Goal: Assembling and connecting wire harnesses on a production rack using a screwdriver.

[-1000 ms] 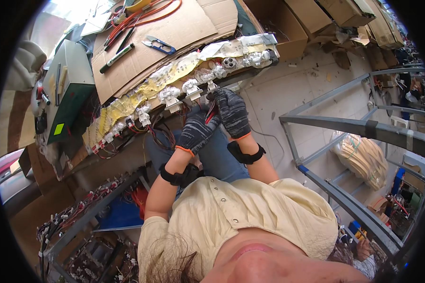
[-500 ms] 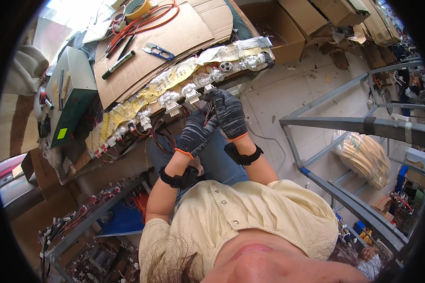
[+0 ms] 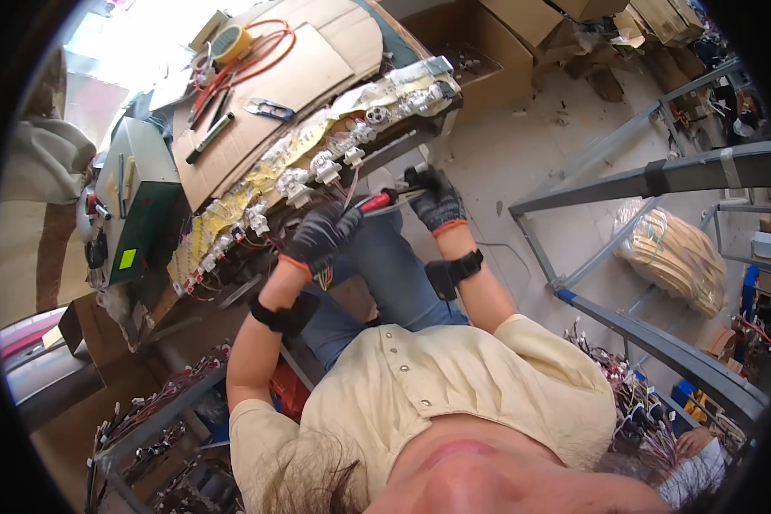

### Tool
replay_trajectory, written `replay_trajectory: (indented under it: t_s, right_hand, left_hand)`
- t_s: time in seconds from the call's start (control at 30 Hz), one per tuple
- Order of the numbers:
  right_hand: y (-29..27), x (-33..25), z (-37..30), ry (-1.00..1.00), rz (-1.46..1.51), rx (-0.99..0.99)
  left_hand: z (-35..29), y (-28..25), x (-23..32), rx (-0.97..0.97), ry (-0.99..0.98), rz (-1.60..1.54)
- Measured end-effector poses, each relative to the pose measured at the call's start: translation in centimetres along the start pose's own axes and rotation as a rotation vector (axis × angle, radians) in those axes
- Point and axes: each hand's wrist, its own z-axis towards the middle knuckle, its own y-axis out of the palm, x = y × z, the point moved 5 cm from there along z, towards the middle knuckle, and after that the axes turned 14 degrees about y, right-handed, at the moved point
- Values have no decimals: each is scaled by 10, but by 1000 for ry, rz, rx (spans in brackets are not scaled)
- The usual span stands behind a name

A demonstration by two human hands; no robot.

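Observation:
Between my gloved hands, in front of the bench edge, a wire bundle [image 3: 375, 203] with a bright red section stretches sideways. My left hand [image 3: 324, 231] is closed around its left end, and thin wires rise from there to the white connectors. My right hand [image 3: 438, 204], slightly smeared by motion, is closed at the other end, near a dark piece at the fingertips. White connectors [image 3: 325, 166] line the edge of the wiring board [image 3: 313, 137], which carries yellowed tape. Some coloured wires [image 3: 325, 277] hang below my left wrist.
Cardboard [image 3: 317, 56] covers the bench, bearing blue-handled snips [image 3: 270, 109], a marker [image 3: 210, 138], orange cable [image 3: 257, 64] and a tape roll [image 3: 230, 44]. A green metal box [image 3: 137, 223] stands left. Grey metal frames [image 3: 642, 184] and a wrapped bundle [image 3: 670, 257] are at right.
My hands have moved apart, left hand leftward and down, right hand to the right. The red section of the wire bundle now shows between them. The whole view has shifted slightly.

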Motion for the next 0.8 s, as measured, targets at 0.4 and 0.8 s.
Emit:
replay_trajectory:
  t_s: [0.4,0.8]
  right_hand:
    - [-2,92,-120,99,-1543,-244]
    - [86,125,-169,0,-2239,-344]
  left_hand:
    - [23,91,67,-134,-23,-81]
    - [62,126,10,-459,-183,-400]
